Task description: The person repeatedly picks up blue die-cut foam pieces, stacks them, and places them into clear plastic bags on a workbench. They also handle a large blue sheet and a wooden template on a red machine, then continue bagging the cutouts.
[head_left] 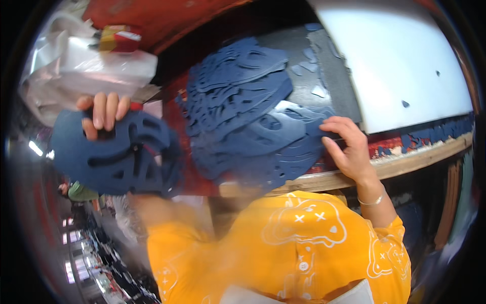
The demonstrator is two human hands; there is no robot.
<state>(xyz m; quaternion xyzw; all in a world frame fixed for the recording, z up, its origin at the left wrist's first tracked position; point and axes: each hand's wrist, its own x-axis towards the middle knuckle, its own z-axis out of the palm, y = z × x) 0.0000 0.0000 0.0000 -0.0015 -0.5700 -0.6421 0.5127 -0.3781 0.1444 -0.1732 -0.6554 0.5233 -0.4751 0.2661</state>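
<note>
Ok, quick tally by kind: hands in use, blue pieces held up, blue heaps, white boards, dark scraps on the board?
Left hand and right hand: 2
Held blue cut-out piece: 1
Blue heap: 1 (its layers can't be counted)
White board: 1
Dark scraps: 2
Total: 7

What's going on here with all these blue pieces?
Someone in a yellow shirt holds a dark blue cut-out sheet in the left hand. The right hand, thumb and fingers apart, is at the right edge of a loose pile of similar blue pieces. A white board lies beyond it.
</note>
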